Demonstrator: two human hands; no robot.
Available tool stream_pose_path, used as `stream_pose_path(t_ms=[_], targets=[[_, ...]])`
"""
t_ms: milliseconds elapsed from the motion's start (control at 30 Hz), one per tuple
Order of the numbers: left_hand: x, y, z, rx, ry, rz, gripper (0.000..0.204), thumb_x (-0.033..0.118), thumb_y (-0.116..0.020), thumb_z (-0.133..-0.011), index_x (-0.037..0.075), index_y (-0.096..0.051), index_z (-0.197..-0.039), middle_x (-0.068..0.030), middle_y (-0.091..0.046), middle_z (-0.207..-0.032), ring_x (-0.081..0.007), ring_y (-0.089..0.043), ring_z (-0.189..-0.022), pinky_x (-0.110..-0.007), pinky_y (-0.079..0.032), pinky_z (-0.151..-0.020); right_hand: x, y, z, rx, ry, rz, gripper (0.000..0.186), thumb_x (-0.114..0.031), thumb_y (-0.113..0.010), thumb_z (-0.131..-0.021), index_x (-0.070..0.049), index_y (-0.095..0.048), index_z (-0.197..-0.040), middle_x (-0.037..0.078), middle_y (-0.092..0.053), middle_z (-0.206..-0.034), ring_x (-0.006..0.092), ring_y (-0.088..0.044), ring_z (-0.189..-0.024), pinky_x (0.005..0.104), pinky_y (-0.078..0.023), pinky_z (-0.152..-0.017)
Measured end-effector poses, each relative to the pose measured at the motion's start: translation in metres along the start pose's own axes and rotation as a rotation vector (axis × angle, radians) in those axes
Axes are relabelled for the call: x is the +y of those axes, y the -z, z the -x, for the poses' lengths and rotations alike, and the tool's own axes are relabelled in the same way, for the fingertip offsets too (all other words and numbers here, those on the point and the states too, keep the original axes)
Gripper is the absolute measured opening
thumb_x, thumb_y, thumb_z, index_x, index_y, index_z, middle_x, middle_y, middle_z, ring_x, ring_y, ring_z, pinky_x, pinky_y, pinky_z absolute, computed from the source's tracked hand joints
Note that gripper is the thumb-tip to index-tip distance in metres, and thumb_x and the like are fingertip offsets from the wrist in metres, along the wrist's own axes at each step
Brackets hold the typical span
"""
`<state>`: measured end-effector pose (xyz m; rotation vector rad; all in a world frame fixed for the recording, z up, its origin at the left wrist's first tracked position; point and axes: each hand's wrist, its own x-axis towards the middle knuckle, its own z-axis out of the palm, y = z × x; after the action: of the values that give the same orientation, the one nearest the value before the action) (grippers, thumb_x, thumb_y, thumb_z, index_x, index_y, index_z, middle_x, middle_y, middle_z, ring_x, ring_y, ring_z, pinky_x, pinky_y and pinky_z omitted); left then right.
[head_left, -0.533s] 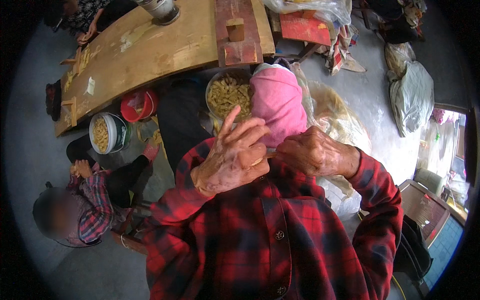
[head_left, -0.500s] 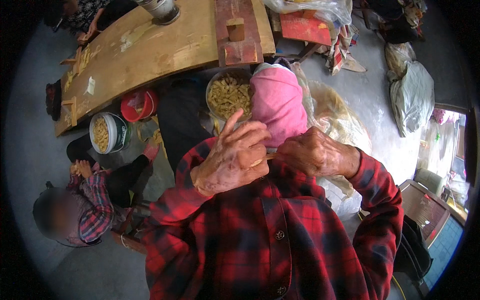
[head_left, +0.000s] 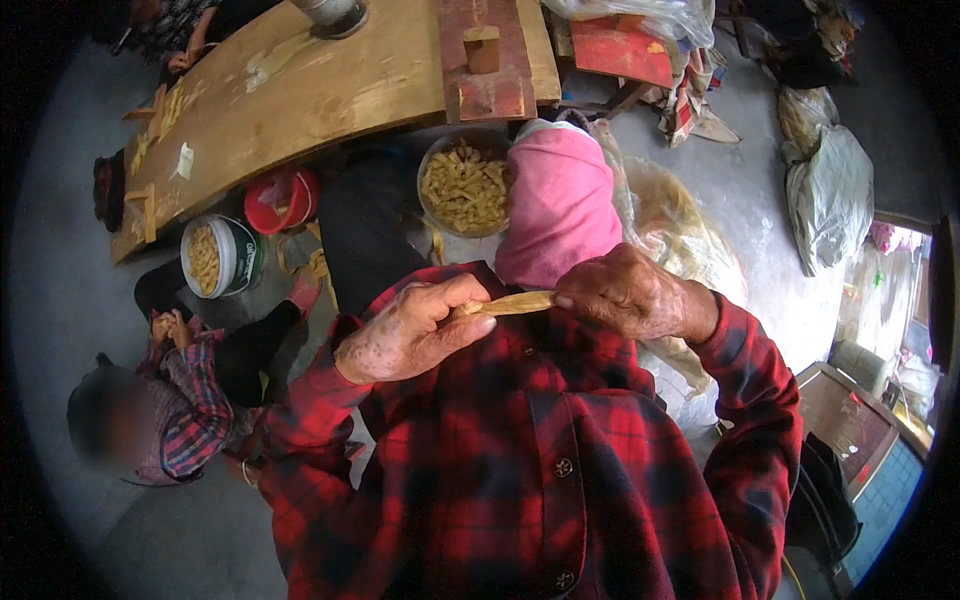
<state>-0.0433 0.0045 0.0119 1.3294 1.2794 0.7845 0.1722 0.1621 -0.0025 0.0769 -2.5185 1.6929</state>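
Observation:
My left hand (head_left: pixel 410 332) is closed, its thumb and fingers pinching one end of a flat, pale tan strip (head_left: pixel 518 301), perhaps folded. My right hand (head_left: pixel 632 295) is closed on the strip's other end, so it lies roughly level between them, above my red checked shirt. Beyond my hands, a round container (head_left: pixel 462 183) full of many tan twisted pieces sits beside a pink cloth (head_left: pixel 555 205) draped over my knee.
A wooden board table (head_left: pixel 300 90) spans the upper left. A white bucket (head_left: pixel 205 258) of tan pieces and a red bucket (head_left: pixel 278 203) sit left. A seated co-worker (head_left: pixel 200 420) is at lower left, another person (head_left: pixel 190 35) upper left. Plastic bags (head_left: pixel 825 195) lie right.
My left hand has turned and moved down and left, its raised fingers now curled in. The tan strip shows at more length between my hands. My right hand has shifted slightly.

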Motion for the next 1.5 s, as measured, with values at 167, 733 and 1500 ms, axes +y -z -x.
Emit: stream_pose_path(t_ms=[167, 733, 1500], targets=[[0.010, -0.003, 0.011, 0.105, -0.036, -0.082, 0.015, 0.015, -0.052, -0.090, 0.002, -0.050, -0.083, -0.0067, -0.041, -0.061, -0.0175, -0.042, -0.052, -0.029, -0.036, -0.051, 0.000, -0.002, 0.000, 0.013, 0.031, -0.005, 0.013, -0.006, -0.054, -0.081, 0.003, -0.059, -0.089, 0.017, -0.058, -0.074, 0.0311, -0.059, -0.064, 0.0389, -0.048, -0.057], [-0.073, 0.108, -0.132, 0.331, -0.031, -0.155, 0.024, 0.029, -0.052, -0.091, 0.006, -0.057, -0.087, 0.0067, -0.045, -0.066, -0.0012, -0.039, -0.055, -0.017, -0.032, -0.049, 0.125, 0.079, -0.096, 0.380, -0.053, 0.337, 0.030, -0.025, -0.053, -0.090, 0.002, -0.059, -0.080, 0.010, -0.049, -0.056, 0.0144, -0.044, -0.050, 0.0307, -0.038, -0.050], [-0.160, 0.086, -0.137, 0.497, -0.070, -0.302, 0.028, 0.023, -0.054, -0.089, -0.002, -0.051, -0.076, -0.0188, -0.046, -0.061, -0.0246, -0.042, -0.054, -0.035, -0.040, -0.055, 0.127, 0.070, -0.048, 0.445, -0.477, 0.300, 0.024, -0.021, -0.054, -0.086, 0.002, -0.060, -0.081, 0.020, -0.055, -0.066, 0.0323, -0.055, -0.063, 0.0377, -0.043, -0.059]])
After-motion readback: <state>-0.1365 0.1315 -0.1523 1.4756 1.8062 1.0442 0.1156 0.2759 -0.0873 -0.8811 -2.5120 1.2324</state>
